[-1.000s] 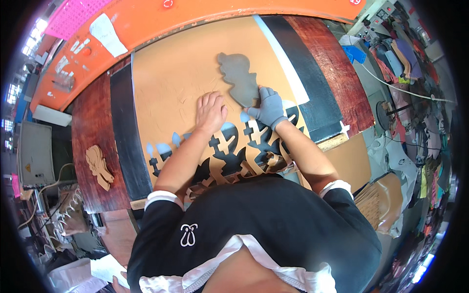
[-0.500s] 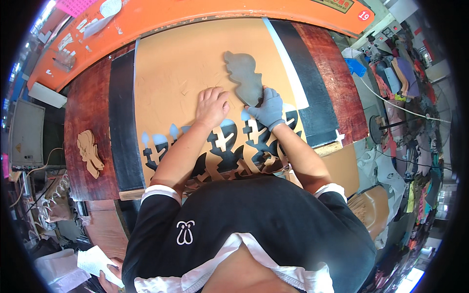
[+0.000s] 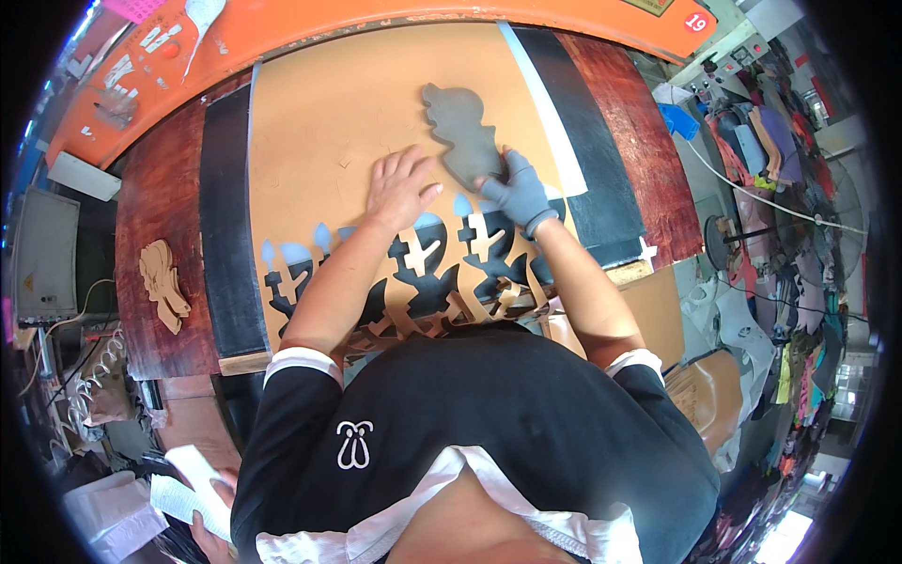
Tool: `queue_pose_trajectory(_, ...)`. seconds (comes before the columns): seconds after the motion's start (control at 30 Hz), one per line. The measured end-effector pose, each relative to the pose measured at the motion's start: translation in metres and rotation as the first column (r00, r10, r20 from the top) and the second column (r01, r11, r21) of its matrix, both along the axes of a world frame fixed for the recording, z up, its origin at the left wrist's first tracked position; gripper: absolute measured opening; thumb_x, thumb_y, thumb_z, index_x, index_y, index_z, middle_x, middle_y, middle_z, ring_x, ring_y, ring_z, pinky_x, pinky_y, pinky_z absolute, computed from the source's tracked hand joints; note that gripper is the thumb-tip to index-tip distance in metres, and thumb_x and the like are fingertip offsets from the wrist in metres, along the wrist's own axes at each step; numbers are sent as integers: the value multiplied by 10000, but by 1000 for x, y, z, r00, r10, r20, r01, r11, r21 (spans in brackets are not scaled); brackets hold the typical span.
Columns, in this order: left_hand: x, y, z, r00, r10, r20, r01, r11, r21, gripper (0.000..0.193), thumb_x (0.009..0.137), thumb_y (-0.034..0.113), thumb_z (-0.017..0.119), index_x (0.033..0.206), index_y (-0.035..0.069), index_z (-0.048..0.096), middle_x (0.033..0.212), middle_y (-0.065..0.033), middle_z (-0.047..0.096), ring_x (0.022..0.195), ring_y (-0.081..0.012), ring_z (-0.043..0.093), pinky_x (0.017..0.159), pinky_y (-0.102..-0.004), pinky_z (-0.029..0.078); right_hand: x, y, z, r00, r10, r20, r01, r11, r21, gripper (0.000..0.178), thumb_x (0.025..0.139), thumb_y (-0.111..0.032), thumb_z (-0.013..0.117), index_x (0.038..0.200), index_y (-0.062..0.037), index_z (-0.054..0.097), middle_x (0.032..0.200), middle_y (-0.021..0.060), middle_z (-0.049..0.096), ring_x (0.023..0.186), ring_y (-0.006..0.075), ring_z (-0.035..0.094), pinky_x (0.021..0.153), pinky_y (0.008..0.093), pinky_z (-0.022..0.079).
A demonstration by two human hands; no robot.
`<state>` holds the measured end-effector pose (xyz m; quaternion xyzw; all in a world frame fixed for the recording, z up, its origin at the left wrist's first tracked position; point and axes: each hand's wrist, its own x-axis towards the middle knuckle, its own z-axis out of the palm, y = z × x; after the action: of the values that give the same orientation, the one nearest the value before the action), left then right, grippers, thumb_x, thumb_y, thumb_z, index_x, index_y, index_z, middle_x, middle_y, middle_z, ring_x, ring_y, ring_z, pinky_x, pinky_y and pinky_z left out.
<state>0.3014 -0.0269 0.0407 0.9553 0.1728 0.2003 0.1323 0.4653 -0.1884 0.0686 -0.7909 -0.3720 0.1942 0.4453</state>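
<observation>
Gloved right hand (image 3: 520, 195) is gripping the lower end of a smooth gray plate (image 3: 462, 136), curvy-edged, lying on the tan sheet (image 3: 329, 113). Bare left hand (image 3: 398, 188) is resting flat, fingers spread, on the same lightly scuffed sheet. Nearer the body, wavy cut-outs (image 3: 427, 287) are exposing black; left forearm (image 3: 329, 291) is blocking some. Stacked tan pieces (image 3: 164, 282) are lying on reddish wood (image 3: 169, 207), left; orange beam (image 3: 310, 33) is spanning the far edge.

Premises: a workshop. Orange machine beam (image 3: 310, 23) beyond the fingers (image 3: 395, 167); partly cut tan sheet (image 3: 329, 103) beneath them; grey electrical cabinet (image 3: 47, 254) far to their left; coloured material pieces (image 3: 791, 146) far right.
</observation>
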Motion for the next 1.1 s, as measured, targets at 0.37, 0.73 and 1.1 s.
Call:
queue_pose_trajectory(0.37, 1, 1, -5, 1000, 10, -1, -10, 1000, 27, 420, 827, 387, 586, 1168, 142, 582, 1305, -46, 490, 1229, -246, 381, 1041, -423, 251, -14, 2, -18, 824, -40, 566, 68, 997, -29, 793, 589, -368, 791, 1191, 59, 501, 1026, 179, 544, 966, 319, 500, 876, 389, 411)
queue_pose_trajectory(0.73, 1, 0, 1, 997, -10, -75, 11, 1000, 6, 430, 837, 355, 598, 1190, 109, 584, 1335, -66, 471, 1243, -263, 370, 1055, -422, 251, -14, 7, -9, 847, 7, 532, 32, 997, -64, 810, 600, -401, 808, 1198, 61, 516, 1066, 202, 573, 998, 327, 551, 875, 374, 448)
queue_pose_trajectory(1.1, 0, 0, 1, 996, -5, -87, 5, 1000, 5, 447, 848, 372, 586, 1212, 113, 571, 1357, -58, 457, 1251, -260, 363, 1060, -417, 247, -9, -1, -1, 876, 70, 476, -52, 997, -51, 791, 609, -360, 794, 1201, 74, 501, 1111, 222, 572, 1033, 347, 542, 898, 390, 437)
